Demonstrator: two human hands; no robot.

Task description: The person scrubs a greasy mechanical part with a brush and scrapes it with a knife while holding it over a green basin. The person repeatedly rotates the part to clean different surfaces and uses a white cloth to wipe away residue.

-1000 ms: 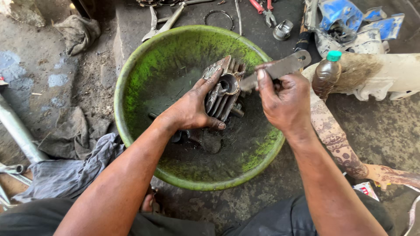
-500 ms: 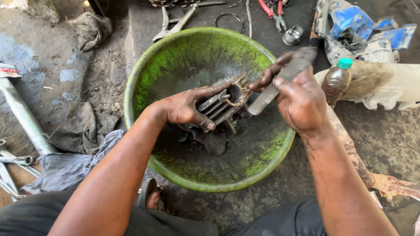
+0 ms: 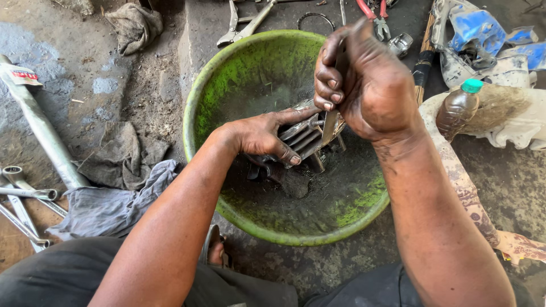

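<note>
A grimy finned metal engine cylinder (image 3: pixel 307 136) sits inside a green plastic basin (image 3: pixel 227 79) smeared with dark oil. My left hand (image 3: pixel 264 133) grips the cylinder from the left, fingers laid over its fins. My right hand (image 3: pixel 364 79) is raised above it, closed around a flat metal blade (image 3: pixel 330 126) that points straight down, its tip at the cylinder's top face. Most of the blade is hidden in my fist.
Grey rags (image 3: pixel 122 162) lie left of the basin, with wrenches (image 3: pixel 23 202) and a metal pipe (image 3: pixel 40 128) further left. Pliers (image 3: pixel 242 23), red-handled cutters (image 3: pixel 372 11) and a ring (image 3: pixel 315 20) lie behind. A brown bottle with a green cap (image 3: pixel 458 108) stands right.
My right hand has swung the blade from a slanted, sideways hold to upright and lifted toward the camera. The left hand has stayed on the cylinder.
</note>
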